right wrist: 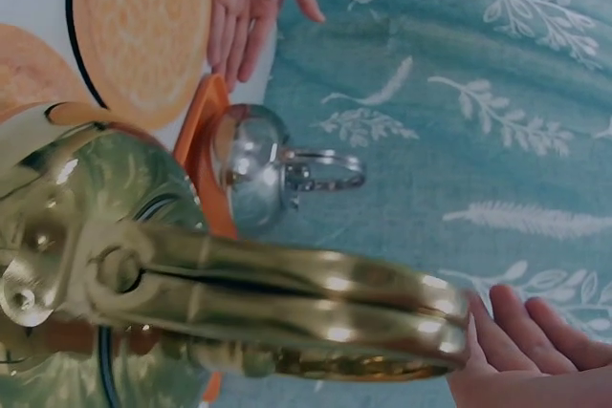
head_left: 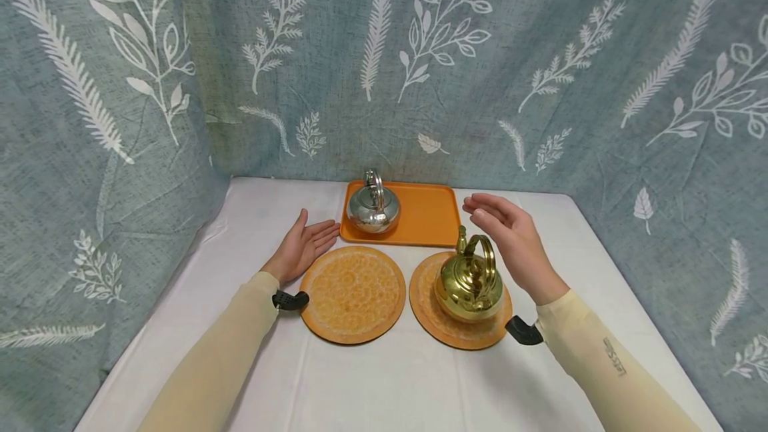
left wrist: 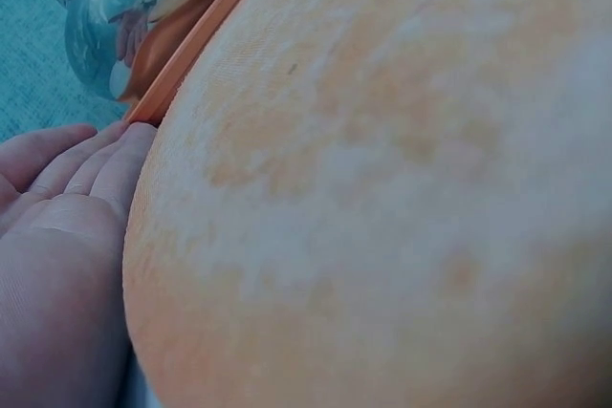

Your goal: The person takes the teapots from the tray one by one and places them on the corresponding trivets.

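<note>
A silver kettle stands on the left part of an orange tray at the back of the table. Beside the tray's left edge lies my left hand, fingers straight, fingertips at the rim; it holds nothing. A gold kettle stands on the right round mat, its spout toward the tray. My right hand is raised just right of the gold kettle's handle, with fingers extended and nothing held. In the right wrist view its fingers appear just beyond the handle; whether they touch it I cannot tell.
A second round orange mat lies on the left, in front of the tray and close to my left wrist. White cloth covers the table. Blue-green leaf-patterned curtains close off the back and both sides.
</note>
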`<action>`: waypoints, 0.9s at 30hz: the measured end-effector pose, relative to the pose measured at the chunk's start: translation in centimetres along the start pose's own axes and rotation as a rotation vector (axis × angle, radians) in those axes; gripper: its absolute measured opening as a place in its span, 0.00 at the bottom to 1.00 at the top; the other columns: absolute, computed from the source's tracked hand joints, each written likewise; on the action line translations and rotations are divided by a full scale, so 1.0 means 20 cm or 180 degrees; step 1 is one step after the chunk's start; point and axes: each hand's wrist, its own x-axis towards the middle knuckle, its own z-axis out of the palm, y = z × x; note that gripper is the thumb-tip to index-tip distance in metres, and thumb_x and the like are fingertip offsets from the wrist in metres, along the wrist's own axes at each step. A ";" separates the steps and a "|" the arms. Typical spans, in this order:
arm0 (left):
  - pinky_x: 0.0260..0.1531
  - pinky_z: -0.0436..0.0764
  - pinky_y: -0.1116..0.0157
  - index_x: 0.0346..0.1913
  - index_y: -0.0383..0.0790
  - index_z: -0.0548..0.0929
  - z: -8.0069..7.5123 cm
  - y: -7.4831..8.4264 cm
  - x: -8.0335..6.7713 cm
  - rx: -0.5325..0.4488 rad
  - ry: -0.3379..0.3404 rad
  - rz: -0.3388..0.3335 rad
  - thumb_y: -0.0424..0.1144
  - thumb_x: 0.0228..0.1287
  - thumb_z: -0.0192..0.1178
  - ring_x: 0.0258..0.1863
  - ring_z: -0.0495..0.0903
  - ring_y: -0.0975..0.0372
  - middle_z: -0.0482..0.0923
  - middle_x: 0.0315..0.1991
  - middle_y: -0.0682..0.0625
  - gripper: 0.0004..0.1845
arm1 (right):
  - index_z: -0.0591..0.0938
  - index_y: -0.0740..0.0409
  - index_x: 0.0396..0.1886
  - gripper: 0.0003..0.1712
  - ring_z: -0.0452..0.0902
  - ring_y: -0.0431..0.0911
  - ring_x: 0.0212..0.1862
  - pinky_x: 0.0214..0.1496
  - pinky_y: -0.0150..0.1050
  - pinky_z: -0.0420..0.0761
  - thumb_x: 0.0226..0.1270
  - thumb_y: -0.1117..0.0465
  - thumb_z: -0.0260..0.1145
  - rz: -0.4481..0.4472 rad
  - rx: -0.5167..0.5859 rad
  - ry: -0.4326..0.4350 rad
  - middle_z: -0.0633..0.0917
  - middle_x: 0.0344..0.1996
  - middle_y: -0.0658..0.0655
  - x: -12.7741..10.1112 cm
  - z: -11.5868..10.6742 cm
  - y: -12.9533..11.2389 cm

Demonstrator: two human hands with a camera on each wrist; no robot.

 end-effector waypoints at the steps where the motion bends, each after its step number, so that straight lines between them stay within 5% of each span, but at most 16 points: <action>1: 0.84 0.52 0.55 0.87 0.28 0.42 0.00 0.00 0.00 -0.0005 0.0002 -0.0001 0.74 0.83 0.32 0.87 0.46 0.47 0.42 0.88 0.34 0.55 | 0.73 0.70 0.77 0.27 0.76 0.53 0.73 0.75 0.40 0.76 0.88 0.60 0.60 -0.0003 0.0003 -0.0016 0.80 0.70 0.63 0.01 0.01 0.00; 27: 0.84 0.52 0.54 0.87 0.28 0.42 0.00 0.00 -0.02 -0.0060 -0.0028 0.0023 0.73 0.83 0.31 0.87 0.45 0.47 0.42 0.87 0.33 0.54 | 0.69 0.72 0.79 0.30 0.72 0.57 0.76 0.80 0.49 0.71 0.88 0.60 0.59 0.0203 0.0304 -0.0173 0.77 0.72 0.69 0.13 0.09 -0.04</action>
